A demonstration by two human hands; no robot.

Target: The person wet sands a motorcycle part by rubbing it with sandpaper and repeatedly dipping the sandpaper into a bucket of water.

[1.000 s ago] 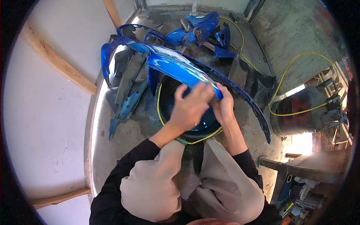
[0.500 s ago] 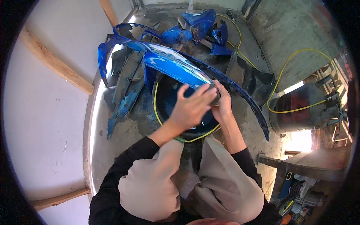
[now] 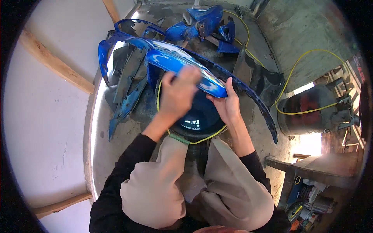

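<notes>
Right hand [image 3: 228,105] pinches a blue panel [image 3: 166,61] with white graphics [image 3: 181,53]; left hand [image 3: 178,95] blurs, grip impossible to tell.

Worn here are 2 plain black sleeves [image 3: 135,152] and loose, creased beige trousers [image 3: 151,194].

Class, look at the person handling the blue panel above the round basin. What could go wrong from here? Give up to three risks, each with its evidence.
1. The right hand grips one end of the blue panel, so a slip might let that end drop toward the basin below.
2. The left hand is motion-blurred at the panel; it might slip off the panel's edge.
3. Other blue parts lie beyond; a swinging panel could scrape them.
</notes>
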